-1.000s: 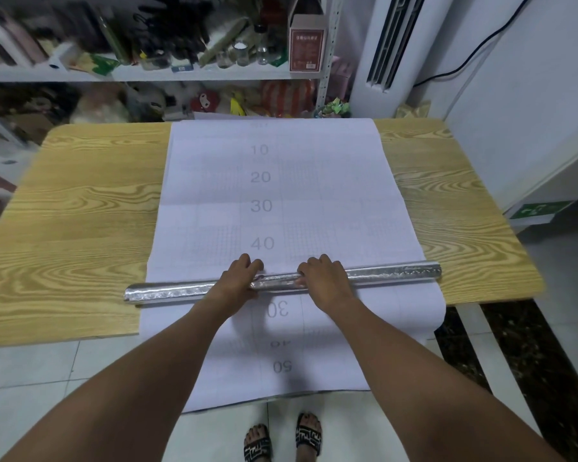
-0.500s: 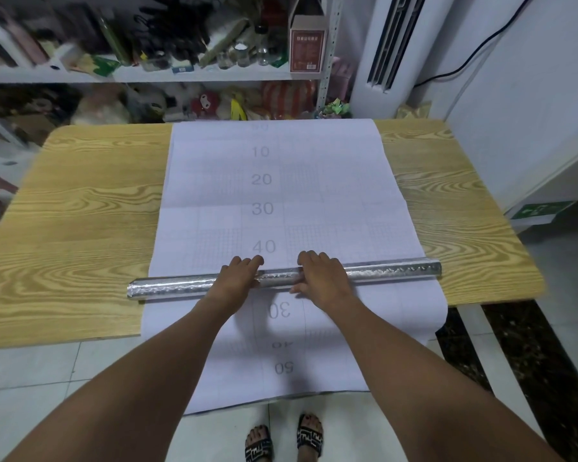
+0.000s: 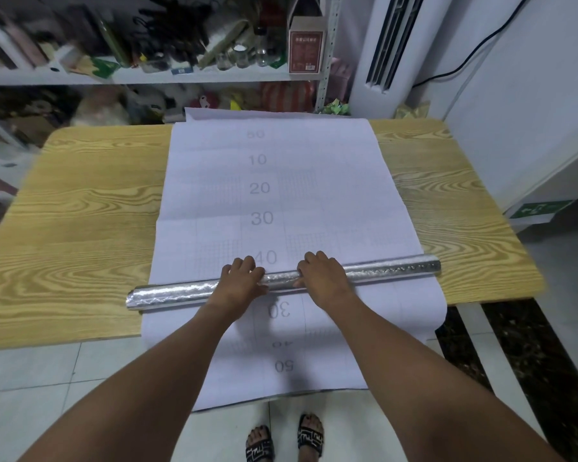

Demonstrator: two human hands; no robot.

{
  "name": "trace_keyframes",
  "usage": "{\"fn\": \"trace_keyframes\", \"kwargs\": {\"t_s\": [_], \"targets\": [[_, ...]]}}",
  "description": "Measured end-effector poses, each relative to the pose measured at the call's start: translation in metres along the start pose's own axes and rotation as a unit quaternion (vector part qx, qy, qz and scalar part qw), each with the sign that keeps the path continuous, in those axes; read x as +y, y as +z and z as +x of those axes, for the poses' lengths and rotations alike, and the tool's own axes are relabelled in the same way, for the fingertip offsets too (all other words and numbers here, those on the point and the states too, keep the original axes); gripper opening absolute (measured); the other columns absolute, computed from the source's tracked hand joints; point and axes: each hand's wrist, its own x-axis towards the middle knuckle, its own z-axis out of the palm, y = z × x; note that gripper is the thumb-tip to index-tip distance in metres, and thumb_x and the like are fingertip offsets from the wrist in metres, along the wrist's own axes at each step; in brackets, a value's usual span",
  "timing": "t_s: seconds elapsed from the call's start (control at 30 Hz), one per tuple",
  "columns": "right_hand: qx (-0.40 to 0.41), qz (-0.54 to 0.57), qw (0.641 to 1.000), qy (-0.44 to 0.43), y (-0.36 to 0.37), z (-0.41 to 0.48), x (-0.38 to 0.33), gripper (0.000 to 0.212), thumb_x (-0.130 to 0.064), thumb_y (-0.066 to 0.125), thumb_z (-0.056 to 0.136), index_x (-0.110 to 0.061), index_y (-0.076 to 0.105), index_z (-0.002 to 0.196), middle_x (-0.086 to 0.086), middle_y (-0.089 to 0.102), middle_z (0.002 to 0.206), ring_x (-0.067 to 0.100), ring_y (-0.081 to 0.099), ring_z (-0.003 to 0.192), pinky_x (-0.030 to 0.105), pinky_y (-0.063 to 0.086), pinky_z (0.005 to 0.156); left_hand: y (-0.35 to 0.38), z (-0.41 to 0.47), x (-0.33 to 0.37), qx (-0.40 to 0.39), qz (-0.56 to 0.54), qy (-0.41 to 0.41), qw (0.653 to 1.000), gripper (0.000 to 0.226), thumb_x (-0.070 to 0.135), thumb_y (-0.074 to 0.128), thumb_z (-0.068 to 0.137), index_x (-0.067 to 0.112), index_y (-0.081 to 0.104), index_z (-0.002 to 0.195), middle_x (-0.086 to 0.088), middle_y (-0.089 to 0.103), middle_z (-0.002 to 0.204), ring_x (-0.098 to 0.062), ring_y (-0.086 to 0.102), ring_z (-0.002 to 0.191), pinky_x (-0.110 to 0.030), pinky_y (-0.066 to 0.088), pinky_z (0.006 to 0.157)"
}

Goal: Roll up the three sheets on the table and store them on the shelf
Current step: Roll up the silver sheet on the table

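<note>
The silver roll (image 3: pixel 391 270) lies across the white sheet (image 3: pixel 281 195) near the front edge of the table (image 3: pixel 80 228). The left hand (image 3: pixel 242 283) and the right hand (image 3: pixel 324 278) press on its middle, fingers laid over it, unclenched. The roll is probably light, springy and slippery; a wider hold should keep it tight.

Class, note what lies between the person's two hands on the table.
Head view: a short bare stretch of the silver roll, between the left hand and the right hand, on the white sheet.
</note>
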Motion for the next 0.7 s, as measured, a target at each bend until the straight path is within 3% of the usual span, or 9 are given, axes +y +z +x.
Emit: {"fn": "trace_keyframes", "kwargs": {"t_s": [0.1, 0.2, 0.33, 0.4, 0.47, 0.57, 0.7], "targets": [[0.001, -0.003, 1.0, 0.0, -0.001, -0.002, -0.003, 0.024, -0.013, 0.057, 0.093, -0.014, 0.053, 0.117, 0.003, 0.053, 0.116, 0.022, 0.047, 0.11, 0.029, 0.036, 0.08, -0.002, -0.001, 0.004, -0.016, 0.002, -0.002, 1.0, 0.043, 0.036, 0.059, 0.089, 0.017, 0.047, 0.126, -0.005, 0.044, 0.121, -0.025, 0.039, 0.113, -0.034, 0.031, 0.092], [0.009, 0.025, 1.0, 0.017, -0.001, -0.003, -0.006, 0.045, 0.001, 0.058, 0.085, -0.016, 0.044, 0.124, 0.005, 0.056, 0.114, 0.025, 0.048, 0.107, 0.032, 0.037, 0.078, -0.004, 0.001, 0.004, -0.026, -0.031, -0.013, 0.999, 0.051, 0.029, 0.062, 0.088, 0.019, 0.042, 0.133, -0.005, 0.045, 0.124, -0.025, 0.04, 0.116, -0.034, 0.034, 0.09], [0.022, 0.021, 0.999, 0.028, -0.001, -0.005, -0.008, 0.045, 0.008, 0.055, 0.081, -0.012, 0.043, 0.12, 0.007, 0.056, 0.111, 0.027, 0.048, 0.105, 0.032, 0.037, 0.077, -0.007, 0.003, 0.003, -0.018, -0.055, -0.009, 0.998, 0.034, 0.027, 0.059, 0.09, 0.015, 0.048, 0.119, -0.005, 0.051, 0.117, -0.025, 0.044, 0.108, -0.031, 0.032, 0.08], [0.023, 0.014, 0.999, 0.026, 0.0, -0.006, -0.007, 0.036, 0.002, 0.055, 0.086, -0.012, 0.046, 0.118, 0.006, 0.056, 0.114, 0.027, 0.047, 0.108, 0.033, 0.038, 0.083, -0.008, 0.003, 0.001, -0.025, -0.055, -0.011, 0.998, 0.026, 0.026, 0.055, 0.092, 0.013, 0.049, 0.114, -0.006, 0.052, 0.113, -0.025, 0.044, 0.106, -0.031, 0.031, 0.08], [0.024, 0.013, 0.999, 0.024, 0.002, -0.005, -0.006, 0.026, -0.018, 0.054, 0.094, -0.012, 0.05, 0.119, 0.005, 0.052, 0.12, 0.028, 0.043, 0.113, 0.035, 0.037, 0.091, -0.009, 0.004, 0.001, -0.034, -0.047, -0.012, 0.998, 0.023, 0.026, 0.049, 0.095, 0.013, 0.05, 0.114, -0.006, 0.053, 0.113, -0.025, 0.045, 0.106, -0.031, 0.031, 0.083], [0.01, 0.03, 0.999, 0.023, 0.0, -0.004, -0.006, 0.049, -0.052, 0.057, 0.087, -0.013, 0.057, 0.118, 0.002, 0.047, 0.123, 0.027, 0.04, 0.115, 0.037, 0.036, 0.096, -0.009, 0.005, 0.001, -0.033, -0.04, -0.004, 0.999, 0.023, 0.025, 0.045, 0.097, 0.012, 0.051, 0.115, -0.007, 0.052, 0.114, -0.025, 0.046, 0.106, -0.031, 0.03, 0.082], [-0.002, 0.024, 1.0, 0.016, -0.001, 0.0, -0.003, 0.041, -0.04, 0.065, 0.085, -0.016, 0.058, 0.118, 0.0, 0.048, 0.122, 0.023, 0.042, 0.115, 0.034, 0.037, 0.094, -0.011, 0.005, 0.002, -0.006, -0.02, 0.014, 1.0, 0.023, 0.023, 0.045, 0.097, 0.01, 0.054, 0.114, -0.008, 0.046, 0.116, -0.025, 0.044, 0.106, -0.029, 0.025, 0.077]]}}
